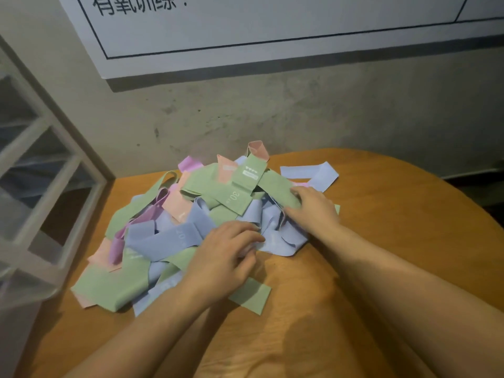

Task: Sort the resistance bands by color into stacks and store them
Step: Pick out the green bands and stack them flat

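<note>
Reaching into a tangled heap of green, blue, pink and peach bands [191, 222] on the wooden table [381, 214], I rest my left hand [226, 257], fingers curled, on blue bands while my right hand [313, 207] pinches a green band [275, 189], beside a clear drawer unit [41, 186].

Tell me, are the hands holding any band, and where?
Right hand grips a green band at its end. Left hand rests on the blue bands; whether it holds one is unclear.
</note>
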